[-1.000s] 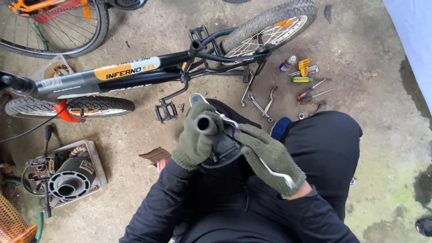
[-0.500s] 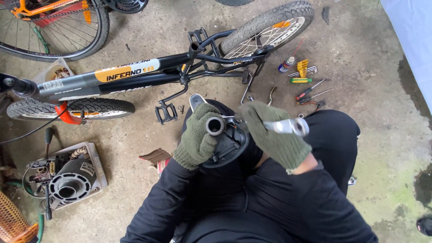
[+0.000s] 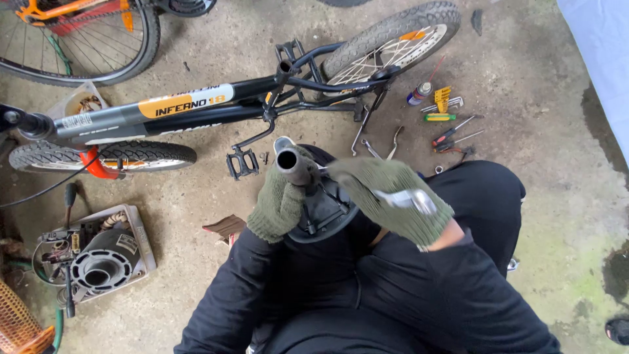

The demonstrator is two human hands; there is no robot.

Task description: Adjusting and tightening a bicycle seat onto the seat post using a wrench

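Since half a second ago, the right hand (image 3: 393, 200) has swung its wrench (image 3: 409, 198) lower, fist closed around it beside the saddle (image 3: 324, 213). Left hand (image 3: 282, 200) stays wrapped around the seat post (image 3: 291, 164), upright above the lap.

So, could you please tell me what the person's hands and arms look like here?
Both the left hand and the right hand wear olive-green knitted gloves with ribbed cuffs. Both arms are covered by long black sleeves reaching to the glove cuffs.
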